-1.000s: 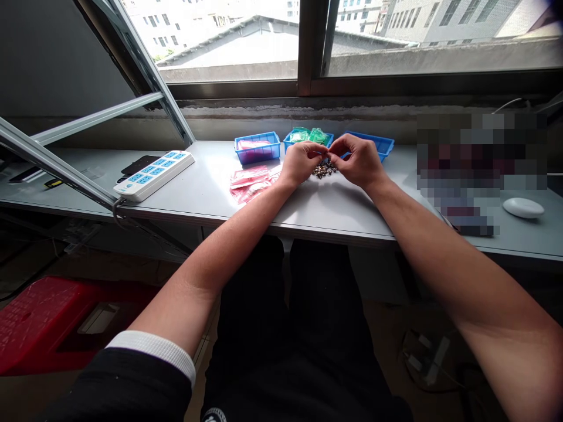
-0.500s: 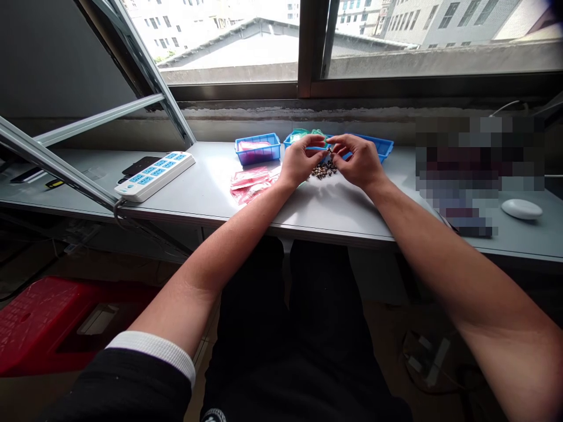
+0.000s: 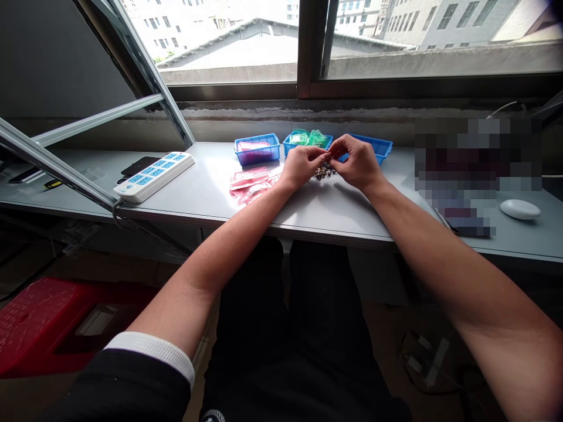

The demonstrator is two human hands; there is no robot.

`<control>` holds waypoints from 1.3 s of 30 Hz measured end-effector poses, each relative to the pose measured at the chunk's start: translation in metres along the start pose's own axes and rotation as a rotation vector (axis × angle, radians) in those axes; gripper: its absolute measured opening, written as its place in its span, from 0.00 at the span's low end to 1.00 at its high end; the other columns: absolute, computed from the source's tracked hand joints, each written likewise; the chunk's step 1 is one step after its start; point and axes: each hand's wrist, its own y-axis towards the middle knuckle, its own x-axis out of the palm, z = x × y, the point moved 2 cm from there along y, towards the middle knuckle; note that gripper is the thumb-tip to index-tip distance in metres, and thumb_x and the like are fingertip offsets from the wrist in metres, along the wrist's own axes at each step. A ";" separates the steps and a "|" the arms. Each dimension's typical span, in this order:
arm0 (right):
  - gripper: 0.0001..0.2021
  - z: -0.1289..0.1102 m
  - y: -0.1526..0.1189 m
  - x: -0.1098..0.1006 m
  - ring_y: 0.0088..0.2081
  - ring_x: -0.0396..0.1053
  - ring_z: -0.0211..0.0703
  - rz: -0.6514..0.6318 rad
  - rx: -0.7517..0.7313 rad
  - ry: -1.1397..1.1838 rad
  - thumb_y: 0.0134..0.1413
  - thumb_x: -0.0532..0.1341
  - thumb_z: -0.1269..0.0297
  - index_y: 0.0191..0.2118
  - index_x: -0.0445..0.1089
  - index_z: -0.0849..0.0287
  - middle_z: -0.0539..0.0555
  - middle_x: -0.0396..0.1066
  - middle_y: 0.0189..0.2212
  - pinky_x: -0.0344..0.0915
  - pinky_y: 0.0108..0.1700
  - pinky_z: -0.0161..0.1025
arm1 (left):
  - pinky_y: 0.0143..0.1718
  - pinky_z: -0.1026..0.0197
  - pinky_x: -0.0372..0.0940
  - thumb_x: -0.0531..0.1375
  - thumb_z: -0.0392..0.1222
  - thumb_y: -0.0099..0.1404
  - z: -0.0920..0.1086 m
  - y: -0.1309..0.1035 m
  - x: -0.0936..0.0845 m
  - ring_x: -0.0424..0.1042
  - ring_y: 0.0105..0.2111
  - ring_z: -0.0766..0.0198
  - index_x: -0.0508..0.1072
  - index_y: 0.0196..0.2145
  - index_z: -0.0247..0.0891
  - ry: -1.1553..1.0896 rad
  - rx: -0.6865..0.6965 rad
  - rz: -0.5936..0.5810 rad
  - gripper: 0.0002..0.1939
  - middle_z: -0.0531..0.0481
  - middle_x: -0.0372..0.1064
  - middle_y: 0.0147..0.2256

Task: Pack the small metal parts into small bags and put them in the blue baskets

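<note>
My left hand and my right hand meet at the fingertips, both pinched closed, just over a heap of small brass-coloured metal pieces. What sits between the fingers is hidden or too small to make out. Behind my left hand is a blue basket holding green plastic packets. Another blue basket stands partly behind my right hand. Pink plastic bags lie on the table left of my left hand, in front of a blue basket with pink packets inside.
A white power strip rests on the table at left, by a dark flat device and a metal frame. To the right are a blurred-out area and a white computer mouse. A red plastic stool stands on the floor.
My hands have come closer, their fingertips now meeting lower. My left fingers have drawn down, uncovering more of the green packets.
</note>
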 end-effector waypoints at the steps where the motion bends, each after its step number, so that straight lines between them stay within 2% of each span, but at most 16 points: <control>1: 0.08 0.000 0.000 0.001 0.50 0.90 0.64 -0.008 0.007 0.001 0.66 0.78 0.62 0.43 0.79 0.46 0.57 0.90 0.46 0.89 0.57 0.65 | 0.56 0.54 0.85 0.78 0.43 0.80 -0.001 0.000 0.000 0.95 0.51 0.50 0.96 0.47 0.43 -0.011 -0.010 0.009 0.04 0.46 0.97 0.48; 5: 0.07 0.000 0.001 0.001 0.50 0.90 0.64 0.005 0.040 0.005 0.68 0.76 0.62 0.43 0.79 0.45 0.57 0.91 0.46 0.90 0.59 0.66 | 0.60 0.53 0.85 0.72 0.30 0.77 -0.005 0.002 0.001 0.94 0.51 0.53 0.93 0.48 0.41 -0.056 -0.030 0.048 0.10 0.44 0.96 0.50; 12: 0.11 -0.001 0.001 0.001 0.47 0.90 0.64 0.018 0.068 0.025 0.63 0.81 0.59 0.41 0.80 0.46 0.57 0.91 0.43 0.91 0.60 0.67 | 0.62 0.51 0.86 0.71 0.26 0.74 -0.009 0.005 0.005 0.94 0.51 0.54 0.90 0.47 0.41 -0.058 -0.024 0.066 0.12 0.45 0.96 0.49; 18: 0.08 0.001 0.000 0.003 0.46 0.91 0.61 0.018 0.030 0.029 0.66 0.77 0.61 0.49 0.87 0.46 0.55 0.92 0.43 0.90 0.58 0.62 | 0.65 0.53 0.86 0.66 0.24 0.76 -0.018 0.008 0.010 0.95 0.55 0.56 0.87 0.65 0.42 -0.194 0.001 0.037 0.26 0.46 0.96 0.53; 21: 0.07 0.003 0.001 0.003 0.46 0.91 0.62 0.045 0.023 0.021 0.66 0.76 0.64 0.48 0.85 0.46 0.55 0.92 0.43 0.90 0.58 0.62 | 0.65 0.52 0.85 0.69 0.28 0.79 -0.017 0.007 0.008 0.94 0.55 0.55 0.88 0.63 0.40 -0.129 0.008 0.064 0.20 0.44 0.96 0.53; 24: 0.09 0.006 0.002 0.003 0.44 0.90 0.62 0.087 0.043 0.036 0.64 0.77 0.67 0.45 0.81 0.46 0.55 0.91 0.41 0.90 0.54 0.61 | 0.59 0.54 0.83 0.71 0.41 0.84 -0.008 0.003 0.004 0.93 0.52 0.53 0.92 0.54 0.39 -0.028 0.004 0.065 0.08 0.43 0.96 0.51; 27: 0.12 0.007 0.002 0.003 0.44 0.89 0.61 0.106 0.028 0.030 0.62 0.78 0.69 0.42 0.77 0.46 0.56 0.90 0.42 0.89 0.52 0.60 | 0.54 0.56 0.80 0.72 0.54 0.87 0.000 -0.001 0.001 0.92 0.50 0.52 0.95 0.49 0.40 0.009 0.002 0.007 0.16 0.44 0.95 0.47; 29: 0.13 0.008 0.003 0.003 0.45 0.89 0.61 0.095 0.023 0.015 0.62 0.79 0.70 0.41 0.77 0.46 0.55 0.90 0.42 0.88 0.53 0.60 | 0.52 0.57 0.79 0.73 0.56 0.86 0.001 -0.002 0.000 0.92 0.49 0.52 0.96 0.48 0.41 0.004 0.000 -0.016 0.17 0.44 0.95 0.45; 32: 0.12 0.010 0.003 0.002 0.44 0.89 0.60 0.069 0.012 0.015 0.60 0.77 0.72 0.39 0.78 0.47 0.55 0.90 0.41 0.88 0.53 0.60 | 0.54 0.56 0.79 0.74 0.51 0.84 -0.003 -0.001 0.000 0.92 0.51 0.51 0.97 0.50 0.41 -0.029 0.002 -0.018 0.13 0.44 0.96 0.48; 35: 0.10 0.010 0.002 0.003 0.46 0.90 0.62 0.018 -0.005 0.029 0.59 0.76 0.72 0.38 0.82 0.48 0.55 0.91 0.43 0.88 0.54 0.61 | 0.60 0.56 0.80 0.75 0.41 0.81 -0.010 0.001 0.000 0.93 0.54 0.51 0.97 0.52 0.40 -0.063 0.004 -0.021 0.08 0.43 0.96 0.53; 39: 0.09 0.007 0.002 0.003 0.47 0.91 0.61 0.004 0.019 0.051 0.60 0.74 0.73 0.41 0.85 0.49 0.56 0.92 0.45 0.89 0.57 0.61 | 0.61 0.55 0.81 0.73 0.32 0.77 -0.013 0.003 0.001 0.93 0.54 0.53 0.95 0.51 0.38 -0.061 -0.009 0.014 0.10 0.43 0.96 0.53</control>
